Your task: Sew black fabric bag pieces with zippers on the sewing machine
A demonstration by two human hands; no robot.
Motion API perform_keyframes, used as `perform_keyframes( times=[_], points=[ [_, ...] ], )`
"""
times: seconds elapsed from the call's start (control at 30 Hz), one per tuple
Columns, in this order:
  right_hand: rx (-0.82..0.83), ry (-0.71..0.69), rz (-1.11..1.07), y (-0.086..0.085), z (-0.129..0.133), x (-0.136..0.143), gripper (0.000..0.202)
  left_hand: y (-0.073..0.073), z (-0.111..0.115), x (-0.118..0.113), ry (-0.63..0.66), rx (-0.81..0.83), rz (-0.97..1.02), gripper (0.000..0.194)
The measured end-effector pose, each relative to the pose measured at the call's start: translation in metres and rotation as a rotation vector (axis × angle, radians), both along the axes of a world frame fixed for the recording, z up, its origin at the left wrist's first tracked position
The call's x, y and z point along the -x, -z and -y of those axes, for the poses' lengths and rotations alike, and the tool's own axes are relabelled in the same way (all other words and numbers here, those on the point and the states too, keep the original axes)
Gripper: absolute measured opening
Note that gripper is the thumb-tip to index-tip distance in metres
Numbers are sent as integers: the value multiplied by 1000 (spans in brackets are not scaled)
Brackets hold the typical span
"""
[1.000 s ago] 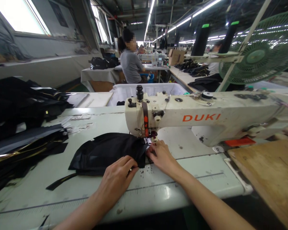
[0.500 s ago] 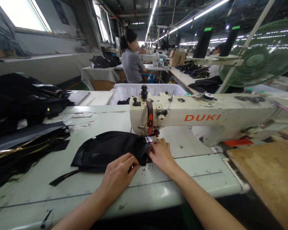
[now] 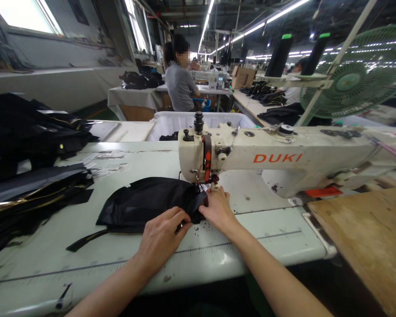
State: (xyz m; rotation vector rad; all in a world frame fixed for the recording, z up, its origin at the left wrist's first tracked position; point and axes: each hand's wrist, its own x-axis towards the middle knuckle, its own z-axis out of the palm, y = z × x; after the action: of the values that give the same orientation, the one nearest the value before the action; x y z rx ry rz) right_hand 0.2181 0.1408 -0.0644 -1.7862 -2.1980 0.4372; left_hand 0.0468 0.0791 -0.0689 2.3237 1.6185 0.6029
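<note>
A black fabric piece (image 3: 145, 202) lies on the pale green sewing table, its right end under the needle area of a white sewing machine (image 3: 251, 152). A narrow zipper strip (image 3: 87, 240) sticks out from its lower left corner. My left hand (image 3: 166, 231) pinches the near edge of the fabric, thumb and fingers together, with a small metallic bit showing between them. Close to the presser foot, my right hand (image 3: 218, 207) grips the fabric's right end, fingers bent. The fingertips of that hand are partly hidden by the cloth and the machine.
Black pieces with gold zippers (image 3: 36, 193) are heaped on the left. Behind the machine stands a white bin (image 3: 204, 118). A wooden board (image 3: 363, 237) lies at right, below a green fan (image 3: 350, 81). A person in grey (image 3: 181, 86) works farther back.
The whole view has shifted slightly. Both hands keep their hold on the black fabric, which sits nearly as before at the needle.
</note>
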Motion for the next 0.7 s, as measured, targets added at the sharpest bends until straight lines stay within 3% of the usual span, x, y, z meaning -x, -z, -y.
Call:
perform_keyframes(
  times=[0.4,0.7],
  points=[
    [11,2,-18,3,1,-3,2,10,1,3,20,-82,44,7],
    [21,-46,-35,3,4,-7,11,8,2,4,134,-140,22,19]
  ],
)
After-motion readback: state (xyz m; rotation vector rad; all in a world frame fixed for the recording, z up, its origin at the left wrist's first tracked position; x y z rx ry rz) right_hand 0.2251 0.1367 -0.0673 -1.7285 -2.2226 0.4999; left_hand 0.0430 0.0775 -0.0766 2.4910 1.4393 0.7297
